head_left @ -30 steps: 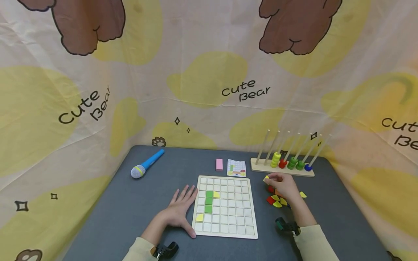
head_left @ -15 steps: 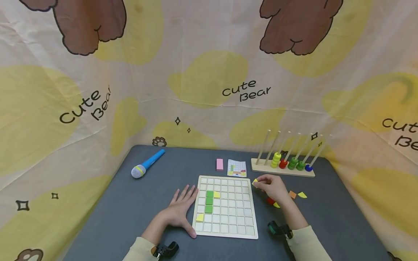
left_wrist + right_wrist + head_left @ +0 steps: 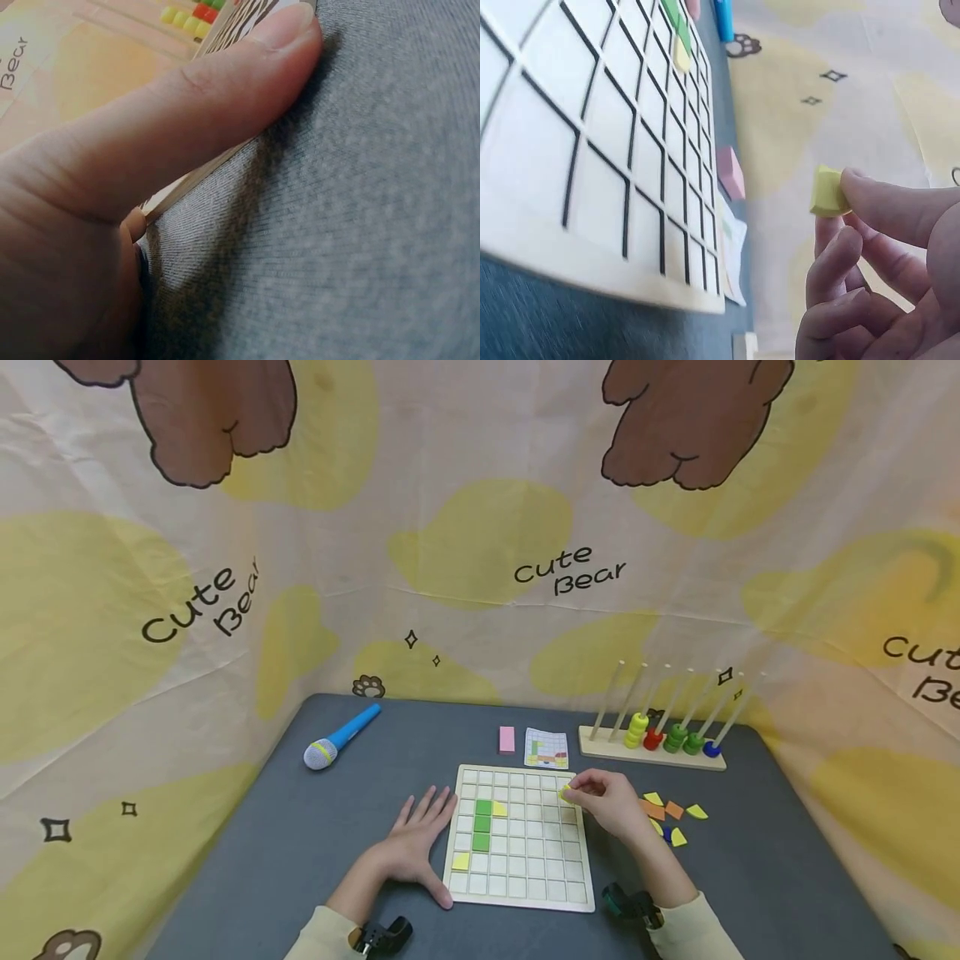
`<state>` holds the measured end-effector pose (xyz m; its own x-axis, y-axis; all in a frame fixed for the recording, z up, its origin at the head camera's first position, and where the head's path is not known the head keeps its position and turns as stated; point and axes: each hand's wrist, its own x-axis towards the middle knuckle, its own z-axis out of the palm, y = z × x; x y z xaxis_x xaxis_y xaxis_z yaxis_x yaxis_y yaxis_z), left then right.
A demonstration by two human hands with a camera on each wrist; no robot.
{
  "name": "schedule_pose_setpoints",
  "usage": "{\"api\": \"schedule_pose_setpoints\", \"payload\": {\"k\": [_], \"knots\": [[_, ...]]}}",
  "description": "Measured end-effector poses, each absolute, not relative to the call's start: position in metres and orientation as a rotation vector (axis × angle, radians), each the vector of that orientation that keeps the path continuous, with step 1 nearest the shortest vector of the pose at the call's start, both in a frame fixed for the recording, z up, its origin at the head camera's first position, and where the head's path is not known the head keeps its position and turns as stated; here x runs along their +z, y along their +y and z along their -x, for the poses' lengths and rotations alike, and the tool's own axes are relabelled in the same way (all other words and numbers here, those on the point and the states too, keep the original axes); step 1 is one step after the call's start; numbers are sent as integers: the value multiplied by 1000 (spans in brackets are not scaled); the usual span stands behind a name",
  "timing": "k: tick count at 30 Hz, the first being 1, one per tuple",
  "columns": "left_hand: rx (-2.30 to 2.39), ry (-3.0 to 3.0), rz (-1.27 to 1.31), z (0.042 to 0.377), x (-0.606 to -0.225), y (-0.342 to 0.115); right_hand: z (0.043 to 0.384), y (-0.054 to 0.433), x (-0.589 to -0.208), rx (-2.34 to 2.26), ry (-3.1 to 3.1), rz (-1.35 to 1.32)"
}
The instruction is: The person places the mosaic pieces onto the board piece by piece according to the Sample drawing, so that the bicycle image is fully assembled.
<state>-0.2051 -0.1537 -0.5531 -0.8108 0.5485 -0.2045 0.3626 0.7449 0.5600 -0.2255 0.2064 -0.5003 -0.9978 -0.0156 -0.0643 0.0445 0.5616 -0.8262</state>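
R wrist: fingers (image 3: 834, 264) curled, pinching yel. tile (image 3: 827, 192).

A yellow block (image 3: 829, 192) is held above the far right of a flat grid board (image 3: 525, 845). Green tiles (image 3: 482, 824) and yellow tiles (image 3: 461, 861) sit in the board's left half.

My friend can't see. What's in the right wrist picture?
A right hand pinches a yellow block. On the picture's left is a white grid board with green pieces and a yellow piece; a pink block is nearby.
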Motion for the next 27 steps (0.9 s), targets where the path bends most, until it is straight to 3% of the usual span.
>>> {"api": "schedule_pose_setpoints", "payload": {"k": [27], "knots": [[694,2594,-694,204,-552,-154,195,144,-512,-1428,2517,301]]}}
